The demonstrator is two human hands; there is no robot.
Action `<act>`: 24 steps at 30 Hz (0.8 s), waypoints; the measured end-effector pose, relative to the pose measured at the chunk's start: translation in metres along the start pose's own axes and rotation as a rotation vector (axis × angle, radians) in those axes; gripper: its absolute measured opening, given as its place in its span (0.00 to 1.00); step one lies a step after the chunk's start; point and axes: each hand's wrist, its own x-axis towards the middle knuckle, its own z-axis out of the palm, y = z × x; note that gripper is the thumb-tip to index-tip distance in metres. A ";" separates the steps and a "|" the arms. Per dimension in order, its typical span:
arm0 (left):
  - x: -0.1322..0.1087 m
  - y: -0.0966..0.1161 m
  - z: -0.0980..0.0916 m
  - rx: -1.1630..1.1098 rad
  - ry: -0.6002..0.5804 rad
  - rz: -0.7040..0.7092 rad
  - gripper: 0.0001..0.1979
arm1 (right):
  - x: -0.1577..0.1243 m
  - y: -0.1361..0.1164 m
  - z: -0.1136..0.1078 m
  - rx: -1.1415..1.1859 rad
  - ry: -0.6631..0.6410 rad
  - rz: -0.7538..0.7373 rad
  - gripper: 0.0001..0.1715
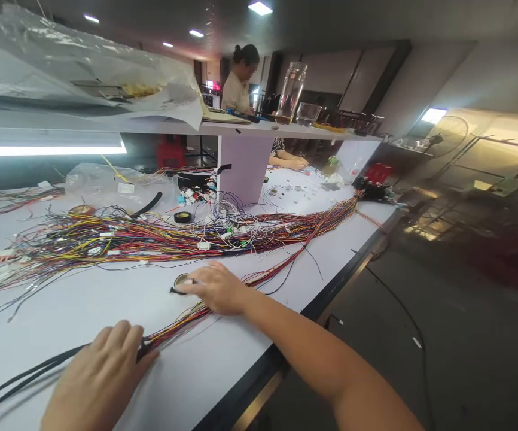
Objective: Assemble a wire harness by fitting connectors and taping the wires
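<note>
My left hand (104,371) is closed around a wire harness at the lower left, where black sleeved cables (39,365) meet a bundle of loose coloured wires (180,326). Past its fingertips shows a bit of black wrapping (142,346); the palm side is hidden. To the right, my right hand (218,288) reaches over the same wires, its fingers pinched at the near right edge of a roll of black tape (179,281). Those fingers are slightly blurred. The roll sits at the white tabletop, with a short dark end at its left.
A thick bundle of coloured wires with white connectors (160,236) runs across the table (250,353). Another black tape roll (182,216) lies behind it. A shelf (245,127) holds plastic sheeting (88,72) and a glass bottle (291,93). Co-workers (237,87) are across the table.
</note>
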 end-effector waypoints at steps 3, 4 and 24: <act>0.013 -0.001 -0.001 0.077 -0.013 0.077 0.22 | -0.053 0.030 -0.010 -0.077 0.008 0.177 0.28; 0.017 -0.003 -0.002 0.069 -0.061 0.082 0.21 | -0.073 0.044 -0.014 -0.100 0.015 0.241 0.30; -0.045 0.024 -0.047 -0.584 -0.409 -0.069 0.26 | -0.086 0.046 -0.004 -0.206 0.114 0.322 0.26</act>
